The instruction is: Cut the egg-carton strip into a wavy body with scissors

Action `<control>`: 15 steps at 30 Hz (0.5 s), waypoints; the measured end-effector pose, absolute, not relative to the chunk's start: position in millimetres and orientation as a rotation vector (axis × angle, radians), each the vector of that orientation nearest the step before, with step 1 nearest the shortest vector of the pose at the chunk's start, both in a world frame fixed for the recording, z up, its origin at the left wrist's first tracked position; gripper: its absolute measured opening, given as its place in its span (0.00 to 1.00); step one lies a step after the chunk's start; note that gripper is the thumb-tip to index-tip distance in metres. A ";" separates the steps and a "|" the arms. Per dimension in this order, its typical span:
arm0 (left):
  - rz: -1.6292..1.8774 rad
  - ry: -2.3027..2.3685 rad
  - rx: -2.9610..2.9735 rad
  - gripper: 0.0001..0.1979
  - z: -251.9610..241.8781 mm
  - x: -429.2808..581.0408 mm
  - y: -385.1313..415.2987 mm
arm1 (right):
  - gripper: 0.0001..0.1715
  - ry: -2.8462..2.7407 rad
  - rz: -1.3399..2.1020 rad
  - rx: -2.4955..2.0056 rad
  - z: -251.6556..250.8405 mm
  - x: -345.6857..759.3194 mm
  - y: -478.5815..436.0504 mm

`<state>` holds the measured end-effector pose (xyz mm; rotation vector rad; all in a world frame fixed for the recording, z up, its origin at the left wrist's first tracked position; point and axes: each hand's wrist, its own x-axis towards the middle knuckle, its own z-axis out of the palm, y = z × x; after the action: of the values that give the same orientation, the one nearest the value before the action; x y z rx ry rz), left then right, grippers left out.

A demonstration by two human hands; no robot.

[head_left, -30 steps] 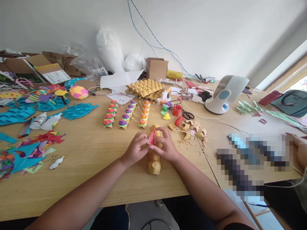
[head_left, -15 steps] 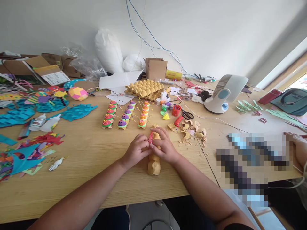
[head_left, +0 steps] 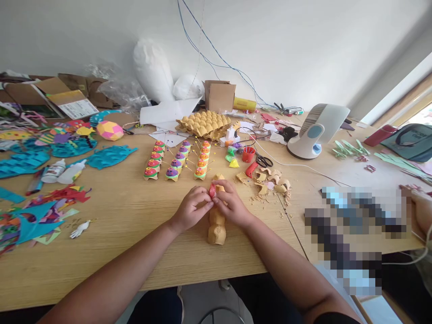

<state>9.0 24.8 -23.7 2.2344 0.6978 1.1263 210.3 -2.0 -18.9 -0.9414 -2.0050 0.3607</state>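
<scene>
A wooden table [head_left: 128, 252] stood against a white wall. Near its front edge, a small red piece [head_left: 212, 191] was pinched between the curled fingertips of the left hand [head_left: 191, 209] and the right hand [head_left: 231, 204], just above a strip of egg carton [head_left: 216, 227]. Painted carton rows [head_left: 177, 160] lay just beyond, scissors [head_left: 263, 161] and a fan [head_left: 317, 132] farther right.

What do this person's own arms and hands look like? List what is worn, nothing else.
Both forearms are bare. The left hand and right hand wear no gloves; no rings, watch or bracelet show. Only a dark sleeve edge appears high on the right arm.
</scene>
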 end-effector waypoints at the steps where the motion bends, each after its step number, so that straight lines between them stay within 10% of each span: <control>1: 1.127 0.702 2.210 0.06 -23.8 9.0 25.2 | 0.12 -1.992 0.378 -0.947 -20.2 210.3 -1.0; 15: 1.122 0.784 2.340 0.05 -25.9 11.0 24.9 | 0.07 -2.036 0.385 -1.008 -21.9 213.6 1.2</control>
<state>11.0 24.9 -25.9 2.3401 0.7838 1.1218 213.6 1.2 -21.9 -1.0081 -2.0358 0.3846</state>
